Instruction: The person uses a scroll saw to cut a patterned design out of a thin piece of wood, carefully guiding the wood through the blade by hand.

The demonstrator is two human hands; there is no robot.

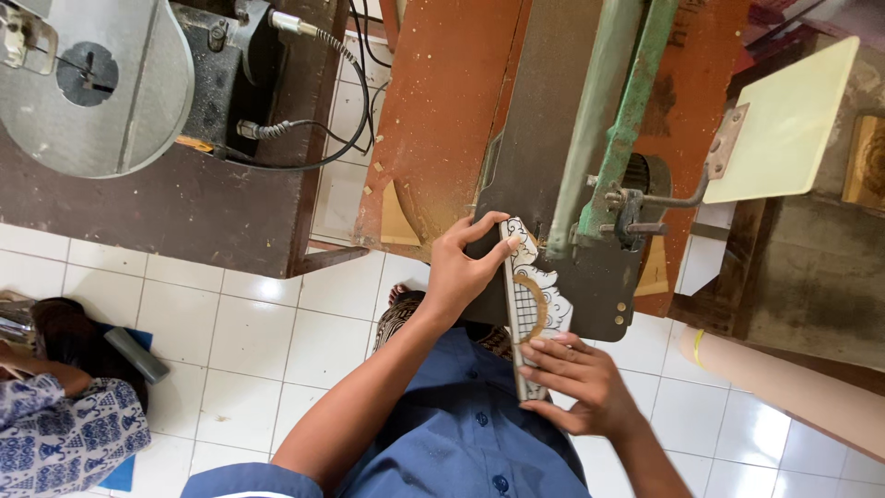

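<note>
White floor tiles (249,341) are filling the lower part of the view, under a dark tabletop (166,212) at upper left and a brown, sawdust-covered tabletop (442,101) at the middle. On the brown one a scroll saw is standing: its green arm (613,111) is running down toward a dark metal plate (599,286).

A thin wooden piece (530,295), pasted with a pale curling pattern and a small grid, is lying flat on that plate, just below the arm's tip. The left hand (461,272) is resting on the piece's far left edge, fingers spread and pressing down with the thumb alongside; its grip is flat and holding the piece against the plate. The right hand (576,378) is at the near end of the piece, fingertips (539,349) curled onto it and pinching its edge, so both hands are holding the same piece. Both forearms are bare below blue sleeves, and a blue buttoned shirt (461,433) is showing beneath.

A black cable (355,111) is looping from a grey machine with a round metal disc (92,83) on the dark tabletop. A pale square board (784,120) is sitting at upper right, well apart from the hands. At lower left another person in a blue-and-white patterned garment (64,433) is sitting on the floor.
</note>
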